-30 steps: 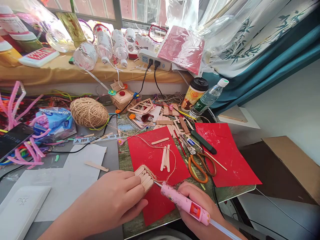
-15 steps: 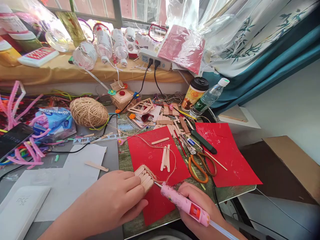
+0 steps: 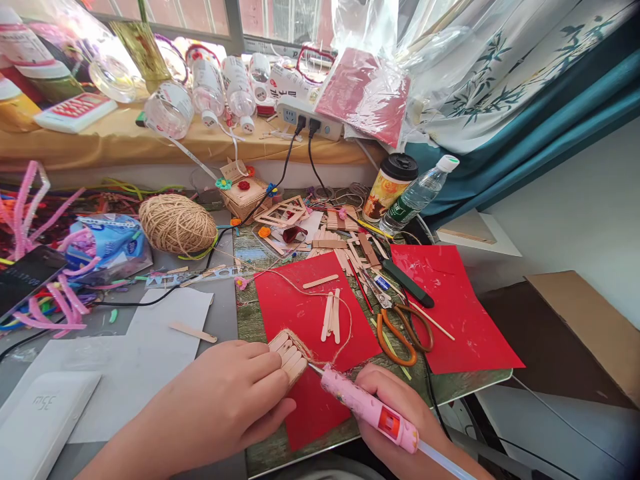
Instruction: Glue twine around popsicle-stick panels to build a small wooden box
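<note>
My left hand [image 3: 245,393] is closed on a small piece made of wooden craft sticks [image 3: 289,355], with twine along its edge. A pink hot glue gun [image 3: 363,403] lies in the grip of my right hand [image 3: 400,407], a clear glue stick [image 3: 443,460] coming out of its back end. The gun's metal nozzle meets or nearly meets the twine edge of the stick piece. From that edge, a strand of twine [image 3: 350,320] loops over the red paper [image 3: 285,303] and runs back toward the twine ball [image 3: 177,225]. Several loose craft sticks [image 3: 330,317] lie on the paper.
Scissors with orange handles [image 3: 400,337] and a dark-green-handled tool [image 3: 407,283] lie to the right, beside a second red sheet [image 3: 465,320]. Behind stand a lidded cup [image 3: 390,187] and a water bottle [image 3: 420,193]. A white power bank [image 3: 50,420] is at left.
</note>
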Demonstrator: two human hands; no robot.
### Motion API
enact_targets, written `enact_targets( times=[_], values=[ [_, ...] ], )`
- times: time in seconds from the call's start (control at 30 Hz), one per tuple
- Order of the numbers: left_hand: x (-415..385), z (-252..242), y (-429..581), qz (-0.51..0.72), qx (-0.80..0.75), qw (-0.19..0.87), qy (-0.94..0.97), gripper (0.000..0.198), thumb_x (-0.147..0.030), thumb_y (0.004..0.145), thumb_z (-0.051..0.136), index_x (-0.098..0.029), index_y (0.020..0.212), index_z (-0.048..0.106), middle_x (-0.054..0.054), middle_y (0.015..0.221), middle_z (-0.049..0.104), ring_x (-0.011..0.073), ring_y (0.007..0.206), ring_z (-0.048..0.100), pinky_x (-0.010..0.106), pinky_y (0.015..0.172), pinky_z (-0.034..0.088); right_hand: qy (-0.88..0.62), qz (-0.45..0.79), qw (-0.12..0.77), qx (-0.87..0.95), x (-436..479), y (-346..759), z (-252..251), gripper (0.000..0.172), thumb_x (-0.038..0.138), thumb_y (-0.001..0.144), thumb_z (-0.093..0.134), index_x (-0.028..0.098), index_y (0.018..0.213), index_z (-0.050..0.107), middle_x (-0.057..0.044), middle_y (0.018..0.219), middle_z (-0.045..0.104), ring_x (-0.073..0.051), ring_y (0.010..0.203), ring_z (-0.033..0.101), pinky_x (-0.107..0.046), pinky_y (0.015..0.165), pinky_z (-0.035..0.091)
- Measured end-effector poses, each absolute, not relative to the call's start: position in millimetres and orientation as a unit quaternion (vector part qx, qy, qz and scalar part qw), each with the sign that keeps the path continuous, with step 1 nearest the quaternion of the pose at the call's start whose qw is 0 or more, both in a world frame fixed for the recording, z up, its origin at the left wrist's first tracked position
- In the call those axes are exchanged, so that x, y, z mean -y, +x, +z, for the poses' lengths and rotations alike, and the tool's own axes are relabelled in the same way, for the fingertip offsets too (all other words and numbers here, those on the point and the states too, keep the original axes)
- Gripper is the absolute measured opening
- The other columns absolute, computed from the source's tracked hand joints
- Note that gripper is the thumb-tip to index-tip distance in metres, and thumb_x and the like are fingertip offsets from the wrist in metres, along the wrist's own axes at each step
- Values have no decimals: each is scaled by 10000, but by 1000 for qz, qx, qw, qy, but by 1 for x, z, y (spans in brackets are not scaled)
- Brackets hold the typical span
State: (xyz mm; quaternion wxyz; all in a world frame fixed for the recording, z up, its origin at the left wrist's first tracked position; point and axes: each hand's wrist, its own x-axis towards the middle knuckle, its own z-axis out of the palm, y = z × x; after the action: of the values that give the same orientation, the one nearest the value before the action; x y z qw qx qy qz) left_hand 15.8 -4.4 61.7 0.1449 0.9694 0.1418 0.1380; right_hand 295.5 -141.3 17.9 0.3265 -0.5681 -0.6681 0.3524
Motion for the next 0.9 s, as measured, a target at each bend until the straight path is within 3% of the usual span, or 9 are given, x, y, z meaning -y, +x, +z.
enact_targets(
  times=[0.9],
  values=[
    [5,63,15,127,-146,141,971,185,-254,1080,550,-220,899,557,20,810,630,208,679,554,391,612,379,-574,349,326,665,138,294,23,228,53,869,594,263,886,505,23,804,572,-168,692,568,-263,633,444]
  ],
)
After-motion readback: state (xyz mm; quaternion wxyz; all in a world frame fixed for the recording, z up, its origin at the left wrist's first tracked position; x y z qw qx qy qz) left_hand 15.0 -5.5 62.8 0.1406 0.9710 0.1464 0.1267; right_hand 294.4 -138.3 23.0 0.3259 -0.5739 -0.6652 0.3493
